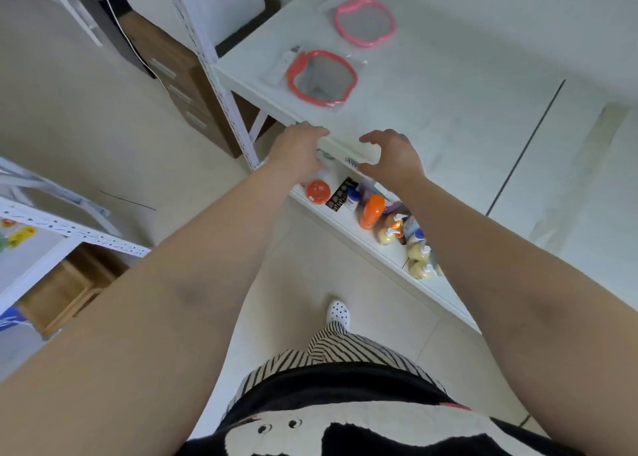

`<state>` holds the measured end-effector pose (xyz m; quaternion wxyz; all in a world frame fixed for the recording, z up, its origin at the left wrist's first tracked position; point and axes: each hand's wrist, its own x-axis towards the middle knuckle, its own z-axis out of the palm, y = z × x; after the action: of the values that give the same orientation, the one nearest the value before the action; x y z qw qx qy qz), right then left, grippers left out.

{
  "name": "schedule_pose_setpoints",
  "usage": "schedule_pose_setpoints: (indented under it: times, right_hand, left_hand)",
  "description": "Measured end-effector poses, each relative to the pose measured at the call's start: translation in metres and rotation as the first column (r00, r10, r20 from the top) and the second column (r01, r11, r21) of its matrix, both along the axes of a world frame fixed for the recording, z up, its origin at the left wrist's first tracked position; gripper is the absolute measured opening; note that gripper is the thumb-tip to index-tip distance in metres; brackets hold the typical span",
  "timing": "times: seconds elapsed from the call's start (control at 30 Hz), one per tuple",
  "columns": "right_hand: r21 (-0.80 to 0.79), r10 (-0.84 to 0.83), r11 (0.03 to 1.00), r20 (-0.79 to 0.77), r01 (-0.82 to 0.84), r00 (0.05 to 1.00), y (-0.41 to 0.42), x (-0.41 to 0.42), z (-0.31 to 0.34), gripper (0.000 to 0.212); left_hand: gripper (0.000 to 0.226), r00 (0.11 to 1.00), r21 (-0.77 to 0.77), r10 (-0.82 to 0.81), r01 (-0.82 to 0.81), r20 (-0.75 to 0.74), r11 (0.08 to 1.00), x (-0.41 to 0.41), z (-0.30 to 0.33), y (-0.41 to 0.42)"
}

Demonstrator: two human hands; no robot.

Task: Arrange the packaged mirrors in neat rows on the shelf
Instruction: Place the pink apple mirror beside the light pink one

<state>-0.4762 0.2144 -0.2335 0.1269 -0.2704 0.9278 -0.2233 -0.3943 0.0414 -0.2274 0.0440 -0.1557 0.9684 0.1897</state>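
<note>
**Two mirrors on the shelf, both hands at its edge**

Two packaged mirrors lie flat on the white shelf (431,86), well apart: a red-framed mirror (321,78) nearer the front and a pink-framed mirror (365,23) behind it. The left hand (297,148) and right hand (392,153) hover at the shelf's front lip, fingers loosely curled and holding nothing. Bottles (372,211) stand on the lower shelf.

Left hand (297,151) fingers hidden under shelf (397,110) edge.
</note>
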Motion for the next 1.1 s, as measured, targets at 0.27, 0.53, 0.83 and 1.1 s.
schedule_pose_setpoints:
  times: [0.27, 0.53, 0.83, 1.1]
  right_hand:
    - [0.014, 0.033, 0.999, 0.007, -0.033, 0.999, -0.054, -0.048, 0.009, 0.052]
    - [0.009, -0.101, 0.995, -0.011, 0.101, 0.995, -0.112, -0.079, 0.006, 0.053]
    - [-0.022, -0.339, 0.94, 0.049, 0.341, 0.939, -0.177, -0.088, 0.008, 0.052]
    - [0.037, -0.43, 0.903, 0.031, 0.429, 0.902, -0.176, -0.12, 0.014, 0.054]
  left_hand:
    - [0.063, 1.0, -0.014, 0.005, -0.005, 0.026, 1.0, -0.04, 0.006, -0.054]
    - [0.056, 0.991, -0.028, -0.129, 0.128, -0.026, 0.991, -0.088, 0.013, -0.119]
    - [0.059, 0.948, -0.09, -0.313, 0.317, 0.053, 0.944, -0.129, 0.017, -0.212]
    - [0.04, 0.918, -0.046, -0.397, 0.397, -0.01, 0.917, -0.172, 0.019, -0.211]
